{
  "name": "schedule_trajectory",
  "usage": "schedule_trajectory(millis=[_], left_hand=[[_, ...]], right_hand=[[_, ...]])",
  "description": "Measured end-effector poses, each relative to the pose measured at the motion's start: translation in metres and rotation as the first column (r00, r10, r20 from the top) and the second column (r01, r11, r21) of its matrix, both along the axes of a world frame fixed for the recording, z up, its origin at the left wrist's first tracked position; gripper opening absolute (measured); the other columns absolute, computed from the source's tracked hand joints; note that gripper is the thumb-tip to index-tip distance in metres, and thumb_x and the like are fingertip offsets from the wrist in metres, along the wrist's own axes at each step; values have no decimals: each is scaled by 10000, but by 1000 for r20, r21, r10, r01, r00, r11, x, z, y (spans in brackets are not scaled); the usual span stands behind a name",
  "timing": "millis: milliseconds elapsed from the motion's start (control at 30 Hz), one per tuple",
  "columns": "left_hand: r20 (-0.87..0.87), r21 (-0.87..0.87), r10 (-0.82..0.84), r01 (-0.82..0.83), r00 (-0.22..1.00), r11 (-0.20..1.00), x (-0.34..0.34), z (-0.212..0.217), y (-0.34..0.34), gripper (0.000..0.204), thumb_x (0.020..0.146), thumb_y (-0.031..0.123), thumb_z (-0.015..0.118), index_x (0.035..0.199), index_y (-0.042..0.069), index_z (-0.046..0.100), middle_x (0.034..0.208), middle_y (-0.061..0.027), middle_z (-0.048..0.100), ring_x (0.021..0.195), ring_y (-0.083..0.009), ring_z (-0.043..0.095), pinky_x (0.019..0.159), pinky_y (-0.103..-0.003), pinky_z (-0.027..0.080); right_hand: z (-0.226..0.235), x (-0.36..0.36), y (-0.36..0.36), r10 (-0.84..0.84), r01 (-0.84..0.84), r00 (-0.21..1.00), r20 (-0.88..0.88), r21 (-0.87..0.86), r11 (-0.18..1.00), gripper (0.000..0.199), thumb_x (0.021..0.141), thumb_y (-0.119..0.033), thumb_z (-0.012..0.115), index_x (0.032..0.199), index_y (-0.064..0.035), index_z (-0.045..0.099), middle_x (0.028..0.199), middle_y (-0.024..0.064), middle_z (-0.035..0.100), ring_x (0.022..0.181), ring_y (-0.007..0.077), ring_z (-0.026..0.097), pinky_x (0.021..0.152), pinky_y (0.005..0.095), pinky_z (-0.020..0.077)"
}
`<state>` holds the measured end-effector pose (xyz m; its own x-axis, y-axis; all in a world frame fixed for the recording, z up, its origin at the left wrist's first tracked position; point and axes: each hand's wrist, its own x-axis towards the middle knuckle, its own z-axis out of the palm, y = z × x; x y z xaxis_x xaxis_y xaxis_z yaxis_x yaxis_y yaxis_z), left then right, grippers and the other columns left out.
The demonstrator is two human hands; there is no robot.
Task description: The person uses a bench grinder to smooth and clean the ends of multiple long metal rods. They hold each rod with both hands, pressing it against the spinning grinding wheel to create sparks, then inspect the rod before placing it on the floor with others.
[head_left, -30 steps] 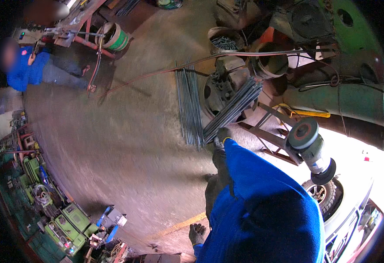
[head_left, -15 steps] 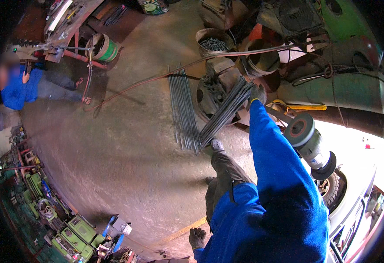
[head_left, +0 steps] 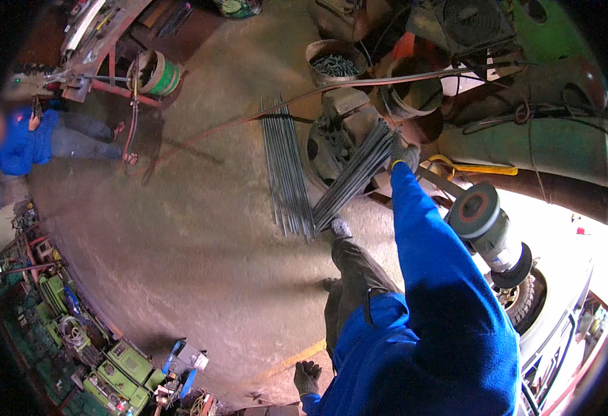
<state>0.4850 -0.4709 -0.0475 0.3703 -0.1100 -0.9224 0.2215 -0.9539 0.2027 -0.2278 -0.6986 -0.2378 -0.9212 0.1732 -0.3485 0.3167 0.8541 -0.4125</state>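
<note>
My gloved right hand (head_left: 405, 151) is closed round the upper end of a bundle of thin metal rods (head_left: 354, 177). The bundle leans at a slant, its lower end down on the floor close to my shoe (head_left: 340, 227). Left of it lies a second group of similar metal rods (head_left: 287, 166), spread side by side, its lower end beside the bundle's. My gloved left hand (head_left: 308, 378) hangs low beside my body, well away from the rods. Its fingers are loosely bent and apart, with nothing visible in them.
A bench grinder (head_left: 481, 215) stands right of my arm. Beyond the rods are a wheel rim (head_left: 315, 151), a bucket of metal pieces (head_left: 315, 55) and another bucket (head_left: 432, 107). A hose (head_left: 248, 119) crosses the floor. A person in blue (head_left: 30, 142) is at far left, near green machines (head_left: 127, 367).
The view has shifted slightly. My right hand keeps its hold at the bundle's upper end, and my left hand has swung a little leftward.
</note>
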Motion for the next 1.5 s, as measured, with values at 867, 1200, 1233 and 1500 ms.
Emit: schedule_trajectory(millis=[867, 1200, 1233, 1500], left_hand=[[-77, -2, -60, 60, 995, 998, 24, -3, -37, 375, 938, 437, 589, 1083, 92, 596, 912, -120, 694, 772, -306, 671, 714, -472, 582], [-73, -101, -239, 231, 968, 968, 39, -20, -72, 357, 929, 412, 613, 1065, 82, 613, 940, -140, 697, 761, -305, 680, 696, -466, 595], [-92, -104, -246, 237, 965, 966, 43, -22, -75, 363, 929, 413, 613, 1076, 82, 609, 942, -140, 695, 765, -303, 680, 700, -466, 594], [-179, -340, -531, 454, 829, 824, 155, -82, -120, 389, 908, 410, 641, 1081, 64, 604, 934, -166, 683, 761, -316, 676, 696, -462, 591]], right_hand=[[-149, 21, -24, -390, 454, 856, 340, -856, 249, 394, 940, -349, 613, 1193, -47, 624, 1043, 105, 692, 876, 275, 658, 770, 390, 528], [-85, 125, 27, -299, 350, 932, 205, -722, 597, 457, 980, -402, 533, 1253, -41, 590, 1084, 122, 688, 955, 306, 657, 850, 398, 508], [-77, 142, 34, -253, 309, 949, 186, -704, 640, 463, 984, -407, 525, 1259, -40, 586, 1088, 124, 688, 963, 309, 657, 858, 399, 506], [2, 302, 88, 166, -202, 979, -118, -646, 736, 341, 909, -266, 627, 1181, -61, 601, 985, 189, 687, 905, 324, 670, 797, 412, 515]])
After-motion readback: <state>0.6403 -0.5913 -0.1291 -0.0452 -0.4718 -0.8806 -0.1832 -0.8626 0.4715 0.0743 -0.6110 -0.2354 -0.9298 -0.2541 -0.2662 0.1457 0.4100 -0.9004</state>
